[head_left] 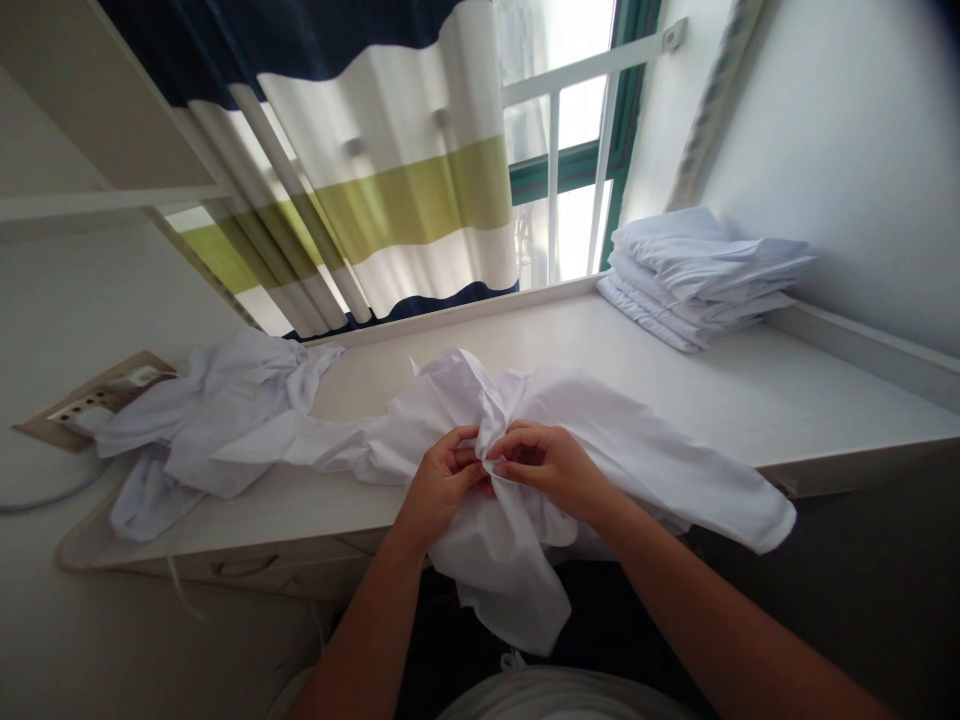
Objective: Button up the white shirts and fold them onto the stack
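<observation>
White desk [750,390] under a window [570,180], striped curtain [390,200] drawn aside. Fingers of left hand [442,478] and right hand [551,462] pressed together, pinching a bunched fold of white garment [637,450] at the desk's near edge. Further out: crumpled white clothes [217,420] at left, folded stack [697,275] at back right.

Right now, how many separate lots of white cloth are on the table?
3: the garment both hands grip at the near edge, a loose heap at the left end, and a folded stack far right by the window. Layers may be hidden.
</observation>
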`<state>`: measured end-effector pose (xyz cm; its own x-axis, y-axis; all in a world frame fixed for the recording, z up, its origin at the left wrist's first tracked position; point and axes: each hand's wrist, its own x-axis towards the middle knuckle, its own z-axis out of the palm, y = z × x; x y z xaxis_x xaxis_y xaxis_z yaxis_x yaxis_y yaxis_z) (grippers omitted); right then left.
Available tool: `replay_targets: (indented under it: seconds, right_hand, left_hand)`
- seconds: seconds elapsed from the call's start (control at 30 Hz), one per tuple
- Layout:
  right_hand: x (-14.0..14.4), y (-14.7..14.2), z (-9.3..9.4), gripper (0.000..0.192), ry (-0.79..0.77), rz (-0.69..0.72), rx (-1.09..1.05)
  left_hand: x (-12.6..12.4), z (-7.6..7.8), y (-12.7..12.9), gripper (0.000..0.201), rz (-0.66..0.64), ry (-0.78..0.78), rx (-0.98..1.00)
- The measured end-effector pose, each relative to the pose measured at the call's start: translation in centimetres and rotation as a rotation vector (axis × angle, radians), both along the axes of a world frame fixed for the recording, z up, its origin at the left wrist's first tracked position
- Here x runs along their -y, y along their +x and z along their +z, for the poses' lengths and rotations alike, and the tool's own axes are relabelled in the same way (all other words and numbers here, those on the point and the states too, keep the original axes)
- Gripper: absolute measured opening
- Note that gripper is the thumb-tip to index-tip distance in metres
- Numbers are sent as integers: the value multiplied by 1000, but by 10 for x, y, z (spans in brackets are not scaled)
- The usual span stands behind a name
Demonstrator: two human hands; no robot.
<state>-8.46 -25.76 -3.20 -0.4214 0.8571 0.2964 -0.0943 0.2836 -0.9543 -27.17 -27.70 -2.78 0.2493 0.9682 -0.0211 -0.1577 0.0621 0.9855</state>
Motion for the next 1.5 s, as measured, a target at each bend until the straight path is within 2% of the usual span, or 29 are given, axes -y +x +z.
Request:
replay_targets:
  seconds: [0.43, 0.7, 0.87, 1.1, 1.27, 1.5]
  right_hand:
    - [-3, -2, -2, 18, -12, 72, 16]
    - [-1, -2, -4, 11, 70, 3, 31]
    - [-1, -1, -3, 10, 73, -44, 4]
    - [4, 1, -1, 7, 117, -69, 6]
    - [3, 0, -3, 8, 114, -78, 27]
    - [2, 0, -5, 9, 124, -99, 50]
  left_hand:
    - [-1, -3, -2, 39, -23, 12, 15]
    - [-1, -2, -5, 43, -31, 12, 57]
    - [3, 1, -2, 23, 28, -11, 117]
    - [5, 0, 5, 30, 28, 109, -239]
    - [5, 2, 6, 28, 15, 129, -255]
    - [3, -3, 5, 27, 78, 88, -203]
